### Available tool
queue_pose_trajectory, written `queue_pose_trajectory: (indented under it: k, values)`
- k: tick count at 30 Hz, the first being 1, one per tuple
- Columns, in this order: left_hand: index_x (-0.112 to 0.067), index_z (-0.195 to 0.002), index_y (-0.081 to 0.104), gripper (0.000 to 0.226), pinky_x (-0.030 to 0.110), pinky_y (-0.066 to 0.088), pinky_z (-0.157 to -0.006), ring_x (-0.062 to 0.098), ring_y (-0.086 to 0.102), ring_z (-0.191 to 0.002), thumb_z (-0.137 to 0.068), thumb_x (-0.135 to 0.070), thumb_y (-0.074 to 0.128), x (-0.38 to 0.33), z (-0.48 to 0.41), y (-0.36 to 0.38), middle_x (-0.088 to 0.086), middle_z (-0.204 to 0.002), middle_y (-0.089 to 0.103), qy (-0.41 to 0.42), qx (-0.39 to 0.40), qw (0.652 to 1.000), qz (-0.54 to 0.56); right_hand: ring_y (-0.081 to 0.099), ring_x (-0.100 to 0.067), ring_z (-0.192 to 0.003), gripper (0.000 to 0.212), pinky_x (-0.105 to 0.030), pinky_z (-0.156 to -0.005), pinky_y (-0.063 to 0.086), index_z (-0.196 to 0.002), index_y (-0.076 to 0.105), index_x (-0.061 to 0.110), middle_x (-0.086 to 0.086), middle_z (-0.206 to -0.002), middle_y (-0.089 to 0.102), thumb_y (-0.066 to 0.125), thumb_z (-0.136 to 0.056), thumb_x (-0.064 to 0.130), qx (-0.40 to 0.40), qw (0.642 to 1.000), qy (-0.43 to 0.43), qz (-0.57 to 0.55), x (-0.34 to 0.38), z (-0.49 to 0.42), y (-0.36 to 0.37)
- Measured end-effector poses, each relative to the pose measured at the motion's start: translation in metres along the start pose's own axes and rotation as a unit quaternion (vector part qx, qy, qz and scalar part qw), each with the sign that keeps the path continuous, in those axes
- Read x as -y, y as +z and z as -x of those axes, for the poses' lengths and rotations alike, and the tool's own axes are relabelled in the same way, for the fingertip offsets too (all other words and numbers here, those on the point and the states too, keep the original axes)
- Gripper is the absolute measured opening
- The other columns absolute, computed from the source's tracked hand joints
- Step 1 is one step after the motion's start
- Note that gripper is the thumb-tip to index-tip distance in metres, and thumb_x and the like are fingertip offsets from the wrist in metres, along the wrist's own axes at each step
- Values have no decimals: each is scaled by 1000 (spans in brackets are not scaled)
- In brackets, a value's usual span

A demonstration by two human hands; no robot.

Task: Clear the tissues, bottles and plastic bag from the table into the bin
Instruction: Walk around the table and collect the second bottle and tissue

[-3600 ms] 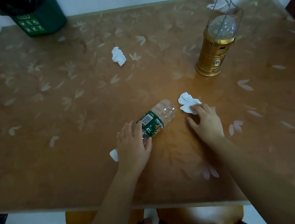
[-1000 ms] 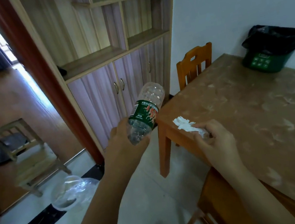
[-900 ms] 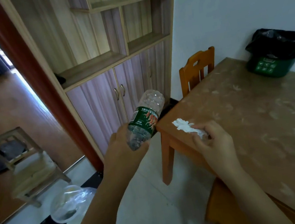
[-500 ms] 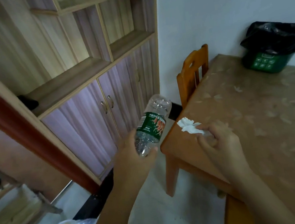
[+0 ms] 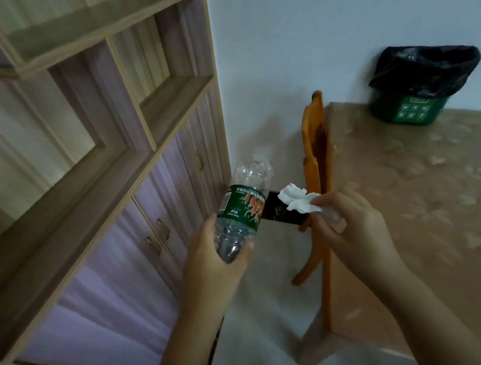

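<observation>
My left hand [image 5: 212, 257] grips the base of a clear plastic bottle [image 5: 245, 203] with a green label, its neck tilted up and away. A crumpled white tissue [image 5: 296, 200] is pinched in the fingers of my right hand [image 5: 354, 228]. Both hands hang in the air off the table's left edge. The green bin [image 5: 408, 110], lined with a black bag [image 5: 424, 69], stands on the far corner of the brown table [image 5: 451, 199] against the wall.
An orange wooden chair [image 5: 318, 171] is pushed in at the table's left side, just beyond my hands. A tall wooden cabinet [image 5: 81, 161] with shelves and purple doors fills the left. Pale floor [image 5: 254, 335] lies between cabinet and table.
The view has swung right and moved along the table's left side. Both hands have kept the bottle and tissue and are now past the table corner, near the chair. The doorway has left the view.
</observation>
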State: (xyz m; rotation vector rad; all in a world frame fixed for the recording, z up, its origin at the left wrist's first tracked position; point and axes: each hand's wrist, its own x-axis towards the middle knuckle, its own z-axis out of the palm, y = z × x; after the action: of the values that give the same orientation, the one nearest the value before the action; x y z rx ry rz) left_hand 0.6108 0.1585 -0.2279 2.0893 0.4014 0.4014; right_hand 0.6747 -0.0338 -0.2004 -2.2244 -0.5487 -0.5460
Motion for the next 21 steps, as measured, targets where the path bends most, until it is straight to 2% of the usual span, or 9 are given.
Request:
queue_pose_trajectory:
  k: [2, 4, 6, 10, 13, 15, 17, 19, 21]
  values:
    - [-28, -123, 47, 63, 24, 47, -74, 9, 60, -91, -68, -40, 74, 8, -27, -1, -3, -109, 62, -2, 16, 1000, 12, 47, -8, -76, 13, -2, -70, 33, -86, 64, 8, 5, -79, 52, 60, -75, 11, 6, 1000, 4, 8, 0, -13, 15]
    - [-27, -120, 49, 58, 13, 46, -68, -3, 58, -85, -69, -36, 75, 14, -51, 3, -6, -103, 62, 4, 35, 999, 24, 50, -12, -75, 12, -7, -67, 35, -87, 64, 6, 4, -78, 53, 62, -76, 9, 1, 1000, 11, 24, -7, -25, 24]
    - [-24, -122, 49, 59, 6, 41, -63, -4, 57, -84, -70, -31, 76, 17, -76, 11, -7, -103, 62, 13, 59, 998, 29, 53, -16, -77, 11, -11, -63, 36, -87, 64, 4, -3, -81, 59, 66, -76, 5, -15, 998, 38, 45, -16, -41, 30]
    - [-24, -127, 46, 64, 23, 45, -73, 10, 59, -90, -71, -31, 74, 19, -135, 32, -3, -110, 63, 34, 95, 995, 24, 55, -20, -79, 13, -4, -69, 35, -87, 65, 6, -6, -82, 61, 67, -75, 4, -39, 994, 81, 54, -42, -76, 46]
    - [-25, -120, 49, 55, 2, 38, -64, -7, 54, -80, -72, -25, 75, 11, -184, 49, -9, -101, 59, 69, 116, 991, 20, 55, -21, -80, 14, -4, -70, 34, -88, 65, 6, -3, -82, 60, 67, -74, 1, -56, 991, 110, 50, -68, -111, 62]
    - [-28, -111, 51, 50, -2, 36, -60, -11, 53, -78, -70, -18, 76, 1, -220, 60, -12, -95, 55, 88, 126, 988, 14, 55, -21, -79, 18, -6, -69, 35, -88, 65, 7, 0, -81, 58, 67, -74, -3, -72, 988, 127, 50, -83, -138, 69]
    - [-28, -106, 51, 47, 5, 42, -65, 1, 57, -83, -69, -18, 77, -9, -259, 75, -6, -97, 59, 101, 137, 985, 9, 55, -21, -78, 18, -11, -65, 36, -87, 65, 8, 2, -80, 56, 68, -74, -2, -88, 985, 135, 57, -96, -165, 71]
    - [-25, -113, 50, 51, 22, 50, -73, 12, 59, -90, -69, -24, 76, -19, -294, 92, -1, -105, 59, 115, 162, 980, 9, 54, -21, -76, 17, -18, -64, 38, -88, 65, 8, 1, -79, 56, 68, -74, -1, -98, 984, 135, 70, -111, -188, 70]
    - [-29, -122, 46, 60, 32, 52, -77, 14, 59, -93, -69, -30, 74, -28, -325, 109, 1, -110, 58, 132, 177, 975, 12, 55, -22, -76, 16, -23, -63, 41, -89, 64, 8, -2, -80, 57, 68, -74, 0, -103, 981, 138, 87, -127, -208, 70]
